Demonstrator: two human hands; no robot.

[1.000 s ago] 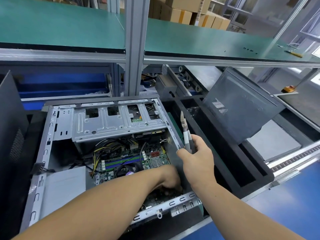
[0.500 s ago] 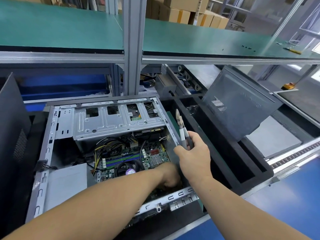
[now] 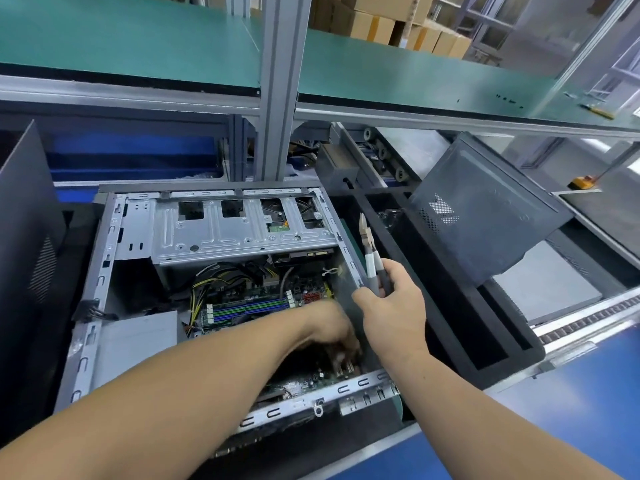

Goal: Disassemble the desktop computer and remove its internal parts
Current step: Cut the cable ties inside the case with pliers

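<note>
Teardown in progress: case open, hand down by the motherboard

Desktop computer [image 3: 104, 271] is lying on its side on the bench with the side panel off, so the insides are all on show: silver drive cage [image 3: 242, 230] along the top, motherboard [image 3: 256, 303] below it with the blue and green RAM slots, a bundle of yellow and black power cables [image 3: 221, 282] running into it, and a grey box in the lower left corner that looks like the power supply [image 3: 135, 337].

Left hand [image 3: 332, 330] is reaching deep into the case at the lower right part of the board. It's blurred and the fingers are buried among the parts, so I can't tell whether it's gripping anything or just feeling around. Right hand [image 3: 391, 306] hangs just over the right edge of the case, fingers wrapped round the handles of a pair of side cutters [image 3: 372, 258], tips pointing up and away.

My read: this is the stage of freeing cables or connectors before the board comes out. Next move probably needs the left hand to single out a cable or tie so the cutters can swing down to it without nicking the board.
</note>
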